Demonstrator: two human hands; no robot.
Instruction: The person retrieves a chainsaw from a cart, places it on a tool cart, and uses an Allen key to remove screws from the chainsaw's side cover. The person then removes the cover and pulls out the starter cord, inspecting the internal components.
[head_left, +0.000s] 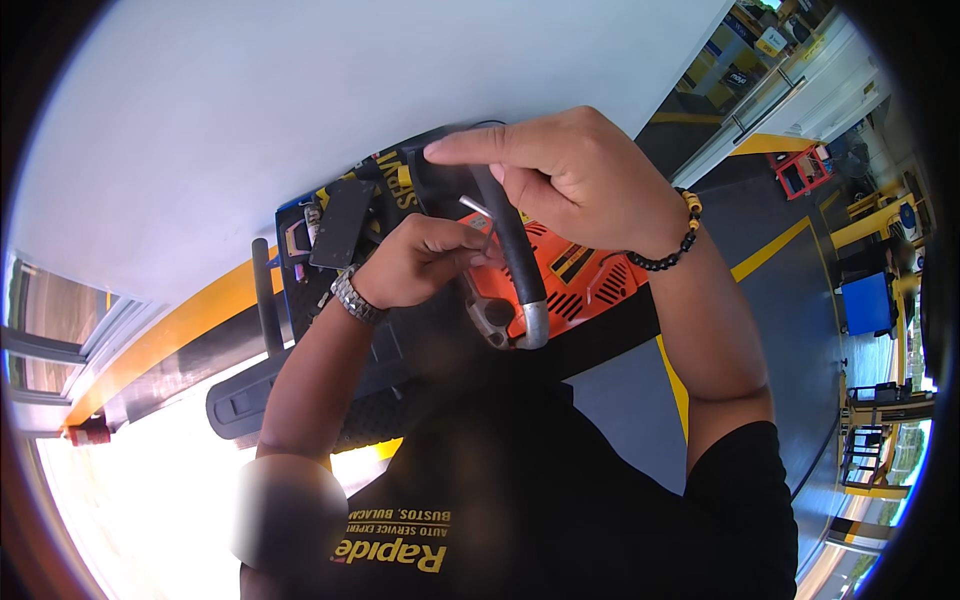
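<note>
My left hand (425, 262), with a metal watch on its wrist, is closed in a pinch on a thin, bent silver rod (476, 206) that looks like a hex key. The rod stands beside a black-sleeved handle (512, 245), which ends in a bare metal bend. Under the handle lies an orange housing (580, 280) with black slots. Above the handle hovers my right hand (580, 180), a beaded bracelet round its wrist. Its index finger stretches out to the left, with the thumb apart below, and nothing shows between them. Its other fingers are partly hidden.
A black tray (295, 225) with a dark flat phone-like slab (341, 223) and small items sits left of the handle, against a white wall (300, 80). A long black case-like part (245, 400) lies lower left. Further right stand a red cart (800, 172) and a blue box (868, 304).
</note>
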